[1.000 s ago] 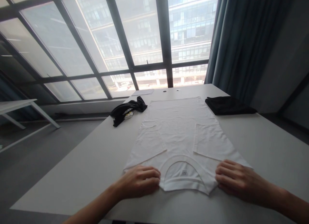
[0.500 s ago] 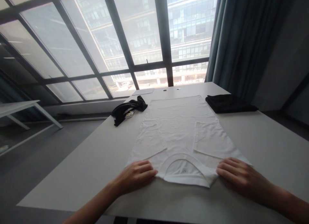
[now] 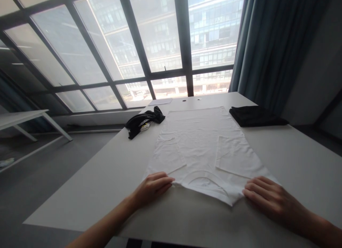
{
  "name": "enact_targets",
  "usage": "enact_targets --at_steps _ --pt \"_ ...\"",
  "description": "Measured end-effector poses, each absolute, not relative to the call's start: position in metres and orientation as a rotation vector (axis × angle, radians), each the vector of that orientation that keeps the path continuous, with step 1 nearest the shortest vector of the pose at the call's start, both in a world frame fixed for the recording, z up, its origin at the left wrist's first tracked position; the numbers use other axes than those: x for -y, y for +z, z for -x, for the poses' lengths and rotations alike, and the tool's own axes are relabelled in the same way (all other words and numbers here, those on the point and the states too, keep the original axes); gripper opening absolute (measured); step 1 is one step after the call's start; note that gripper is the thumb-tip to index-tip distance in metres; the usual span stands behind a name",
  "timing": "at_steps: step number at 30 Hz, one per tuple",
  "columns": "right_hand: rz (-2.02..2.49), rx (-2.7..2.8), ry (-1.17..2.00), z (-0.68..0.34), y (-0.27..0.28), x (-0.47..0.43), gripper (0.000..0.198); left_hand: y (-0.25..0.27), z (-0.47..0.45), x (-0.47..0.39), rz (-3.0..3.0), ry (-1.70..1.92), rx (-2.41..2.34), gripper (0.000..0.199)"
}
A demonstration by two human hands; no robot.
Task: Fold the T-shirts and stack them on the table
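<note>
A white T-shirt [image 3: 197, 141] lies spread on the table, its sleeves folded inward over the body and its neckline towards me. At the shoulder left of the collar, my left hand [image 3: 155, 185] grips the fabric between thumb and fingers. My right hand [image 3: 269, 194] pinches the opposite shoulder in the same way. Between the hands the near collar edge is lifted a little and slants, covering most of the neck opening. Both thumbs are largely hidden under the cloth or fingers.
A folded black cloth [image 3: 256, 115] lies right of the shirt's far end. A crumpled black bundle with white lettering [image 3: 145, 120] sits on the left. The white table [image 3: 88, 191] reaches towards the windows; another table [image 3: 24, 118] stands at far left, and a curtain [image 3: 267, 45] hangs at right.
My left hand has risen slightly, raising the left side of the collar, so less of the neck opening shows. My right hand stays almost in place. The view has shifted slightly.
</note>
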State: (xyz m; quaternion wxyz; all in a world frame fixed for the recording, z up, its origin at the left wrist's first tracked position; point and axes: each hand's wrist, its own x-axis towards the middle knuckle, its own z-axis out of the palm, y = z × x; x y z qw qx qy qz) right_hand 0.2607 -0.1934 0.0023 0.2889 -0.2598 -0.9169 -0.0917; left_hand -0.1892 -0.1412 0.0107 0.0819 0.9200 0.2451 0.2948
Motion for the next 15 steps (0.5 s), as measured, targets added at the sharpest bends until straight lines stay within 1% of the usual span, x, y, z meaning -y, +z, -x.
enact_targets --at_steps 4,9,15 --pt "0.758 2.442 -0.214 -0.265 -0.003 0.189 0.017 0.016 0.192 0.139 -2.755 0.762 -0.628 0.022" --pt "0.771 2.435 -0.179 -0.268 -0.001 0.188 0.018 0.024 0.197 0.143 -2.735 0.686 -0.609 0.015" --pt "0.732 2.427 -0.152 -0.274 0.003 0.191 0.021 0.035 0.194 0.154 -2.764 0.674 -0.611 0.021"
